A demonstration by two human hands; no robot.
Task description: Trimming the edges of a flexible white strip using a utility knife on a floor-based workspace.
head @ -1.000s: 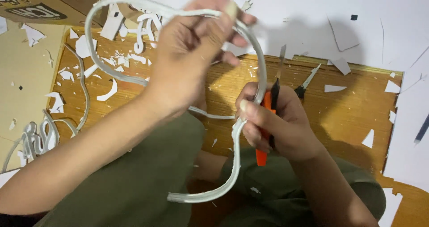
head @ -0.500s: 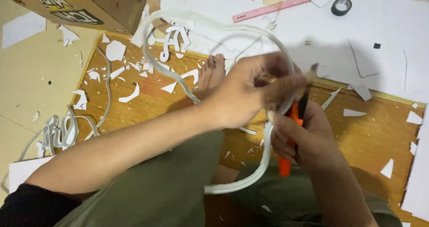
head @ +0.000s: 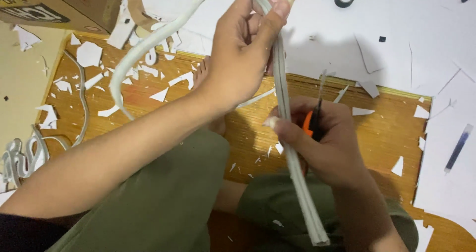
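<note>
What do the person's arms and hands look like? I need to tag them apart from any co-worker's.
Both hands are bare: no gloves, rings or watch in view. The left hand has long nails, one pale and pointed at the fingertip. The right hand also shows a long pale thumbnail. The forearms are bare; a dark sleeve edge shows on the left upper arm. No markings are visible.

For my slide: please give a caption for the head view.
Left hand bends white strip; right hand grips orange-handled cutter.
</note>
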